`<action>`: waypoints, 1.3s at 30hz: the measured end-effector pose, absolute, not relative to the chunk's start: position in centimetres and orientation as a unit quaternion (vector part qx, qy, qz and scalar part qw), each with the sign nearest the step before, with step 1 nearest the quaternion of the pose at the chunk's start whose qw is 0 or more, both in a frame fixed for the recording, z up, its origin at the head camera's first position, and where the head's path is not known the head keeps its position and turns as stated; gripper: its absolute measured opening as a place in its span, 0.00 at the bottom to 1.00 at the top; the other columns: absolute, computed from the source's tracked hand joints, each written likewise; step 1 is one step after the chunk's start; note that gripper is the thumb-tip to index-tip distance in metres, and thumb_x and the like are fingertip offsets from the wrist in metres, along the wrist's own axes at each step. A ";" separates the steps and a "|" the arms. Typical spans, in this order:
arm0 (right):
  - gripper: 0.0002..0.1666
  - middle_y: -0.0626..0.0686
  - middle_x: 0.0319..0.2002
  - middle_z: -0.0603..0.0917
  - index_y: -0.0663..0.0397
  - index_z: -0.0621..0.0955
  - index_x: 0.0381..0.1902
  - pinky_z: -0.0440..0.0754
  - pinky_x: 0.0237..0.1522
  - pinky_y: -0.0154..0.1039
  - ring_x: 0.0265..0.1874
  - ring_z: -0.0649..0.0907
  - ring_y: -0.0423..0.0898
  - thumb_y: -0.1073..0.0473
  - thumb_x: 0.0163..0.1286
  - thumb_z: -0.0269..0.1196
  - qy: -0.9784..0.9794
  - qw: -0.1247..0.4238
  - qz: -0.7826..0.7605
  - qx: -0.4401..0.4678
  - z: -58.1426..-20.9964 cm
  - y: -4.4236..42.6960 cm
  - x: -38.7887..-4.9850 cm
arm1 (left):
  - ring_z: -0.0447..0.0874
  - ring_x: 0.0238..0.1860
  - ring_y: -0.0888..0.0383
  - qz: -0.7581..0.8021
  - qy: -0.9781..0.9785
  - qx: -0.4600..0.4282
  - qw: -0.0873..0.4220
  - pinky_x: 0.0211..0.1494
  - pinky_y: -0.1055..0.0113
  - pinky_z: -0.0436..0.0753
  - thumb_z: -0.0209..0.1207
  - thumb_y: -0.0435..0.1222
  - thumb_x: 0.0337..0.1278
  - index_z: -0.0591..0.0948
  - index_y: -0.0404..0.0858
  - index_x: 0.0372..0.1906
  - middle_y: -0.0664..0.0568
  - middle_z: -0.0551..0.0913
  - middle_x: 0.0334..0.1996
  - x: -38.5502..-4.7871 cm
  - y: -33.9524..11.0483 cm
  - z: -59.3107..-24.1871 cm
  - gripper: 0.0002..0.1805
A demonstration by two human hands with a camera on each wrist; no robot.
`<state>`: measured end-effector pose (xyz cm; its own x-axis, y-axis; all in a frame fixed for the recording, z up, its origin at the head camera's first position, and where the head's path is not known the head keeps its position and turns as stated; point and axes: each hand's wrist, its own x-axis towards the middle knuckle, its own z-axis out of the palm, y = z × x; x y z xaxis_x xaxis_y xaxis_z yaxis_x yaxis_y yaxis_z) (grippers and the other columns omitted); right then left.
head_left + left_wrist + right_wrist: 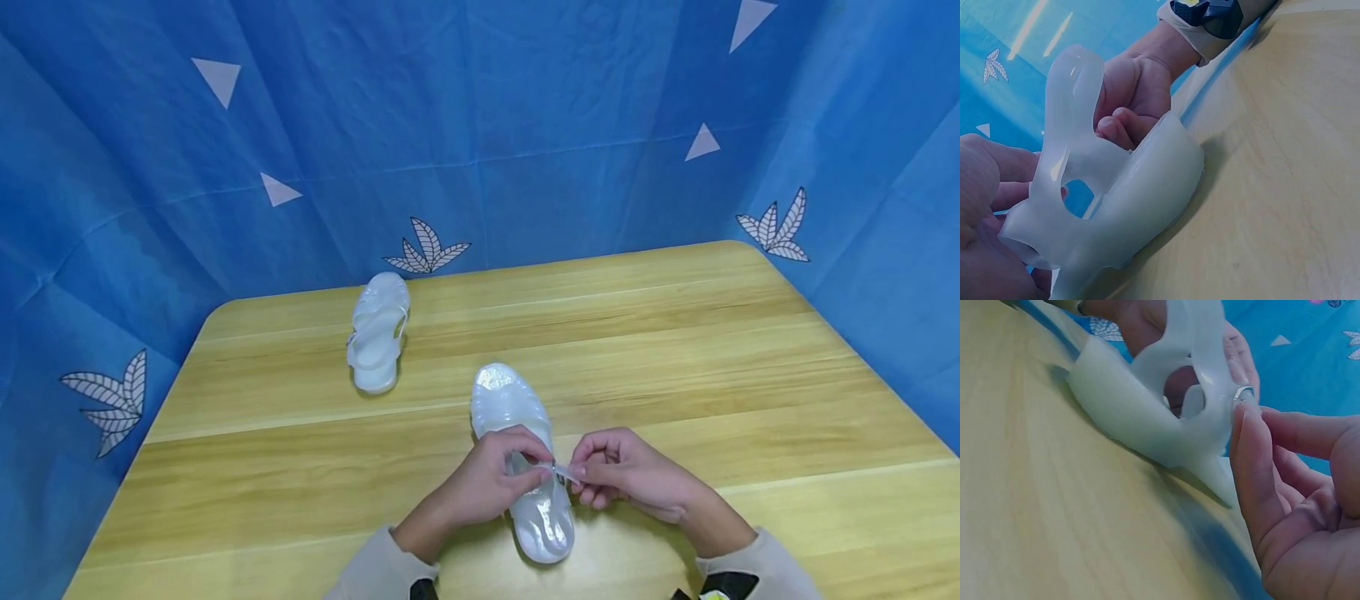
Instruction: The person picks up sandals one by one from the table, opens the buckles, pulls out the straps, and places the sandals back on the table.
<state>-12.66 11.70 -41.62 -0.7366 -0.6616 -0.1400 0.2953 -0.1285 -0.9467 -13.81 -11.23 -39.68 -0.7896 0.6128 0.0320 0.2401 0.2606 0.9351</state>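
A translucent white jelly sandal (510,402) lies on the table, its toe pointing away from me. My left hand (491,477) reaches across its middle and pinches the strap near a small metal buckle (1244,392). On the sandal's right side, my right hand (633,475) pinches the strap's free end (567,473) between thumb and forefinger. The heel part (1160,181) faces the left wrist view, where the right hand shows behind it. In the right wrist view, the thumb and forefinger meet right at the buckle.
A second matching sandal (377,333) stands farther back on the left of the wooden table (712,333). Blue cloth (525,125) with white triangles and leaf prints hangs behind and on both sides.
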 end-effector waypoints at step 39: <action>0.11 0.46 0.26 0.82 0.62 0.77 0.37 0.77 0.24 0.28 0.21 0.78 0.36 0.60 0.62 0.65 0.661 0.211 -0.716 -0.082 -41.9 9.2 -12.1 | 0.77 0.45 0.66 0.536 0.779 0.272 0.176 0.58 0.67 0.72 0.63 0.38 0.56 0.84 0.41 0.37 0.61 0.81 0.38 -14.1 -11.2 -39.8 0.06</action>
<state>-12.06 9.20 -41.89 -0.8976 -0.4104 -0.1610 0.1932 -0.0377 -0.9804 -14.15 -11.17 -39.76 -0.7900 0.6128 0.0175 0.2355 0.2771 0.9315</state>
